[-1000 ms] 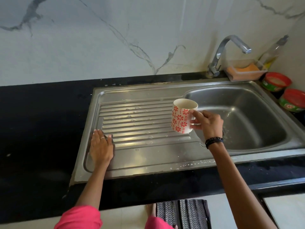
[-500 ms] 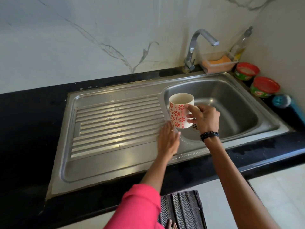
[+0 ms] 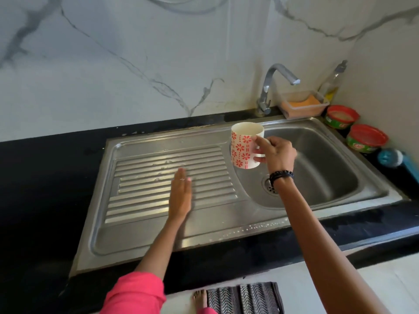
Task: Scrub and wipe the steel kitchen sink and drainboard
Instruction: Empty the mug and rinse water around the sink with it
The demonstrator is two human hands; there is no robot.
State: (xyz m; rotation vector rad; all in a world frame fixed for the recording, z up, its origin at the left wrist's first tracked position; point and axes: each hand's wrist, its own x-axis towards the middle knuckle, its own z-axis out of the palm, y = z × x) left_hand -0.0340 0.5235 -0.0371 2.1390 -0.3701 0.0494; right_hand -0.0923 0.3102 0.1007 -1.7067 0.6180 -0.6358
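The steel sink has a round basin on the right with a drain and a ribbed drainboard on the left, dotted with water drops. My left hand lies flat, fingers straight, on the ribs near the middle of the drainboard. My right hand grips the handle of a white mug with red flowers, held upright above the basin's left edge.
A steel tap stands behind the basin. Beside it are a plastic box with an orange sponge, a bottle, two red-lidded green tubs and a blue scrubber. Black counter surrounds the sink. A striped mat lies on the floor.
My left hand slid right along the drainboard's front, then back left onto the ribs. The mug stayed in my right hand near the basin's left edge and rose slightly.
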